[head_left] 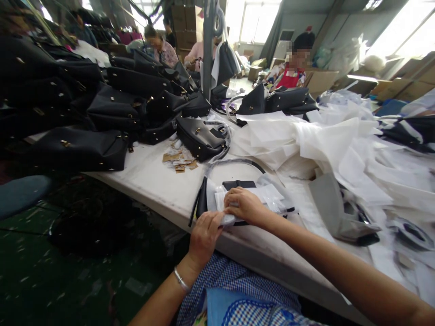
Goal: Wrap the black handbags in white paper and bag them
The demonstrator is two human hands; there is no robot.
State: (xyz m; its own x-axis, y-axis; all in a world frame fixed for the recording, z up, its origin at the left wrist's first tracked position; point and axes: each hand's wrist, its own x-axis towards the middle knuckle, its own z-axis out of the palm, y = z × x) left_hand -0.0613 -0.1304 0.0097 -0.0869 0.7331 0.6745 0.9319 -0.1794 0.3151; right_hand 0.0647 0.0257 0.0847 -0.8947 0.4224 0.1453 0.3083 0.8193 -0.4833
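Observation:
A black handbag (201, 199) lies at the table's front edge, with its looped strap (254, 165) behind it and white paper (272, 194) and clear plastic over it. My left hand (205, 233) is closed at its near side, fingertips pinching a whitish plastic wrap (228, 220). From the right, my right hand (244, 206) reaches over the bag, its curled fingers closed on the same wrap. The fingertips of both hands nearly meet. A small black flat piece (239, 184) shows just beyond my right hand. My hands hide part of the wrap.
Piled black handbags (136, 83) fill the left of the table (149, 176). Another handbag (200, 136) sits beside small brown packets (180, 160). White sheets (326, 136), a tape roll (413, 233) and a grey-and-black item (335, 210) lie right. A post (207, 50) stands behind; co-workers sit beyond.

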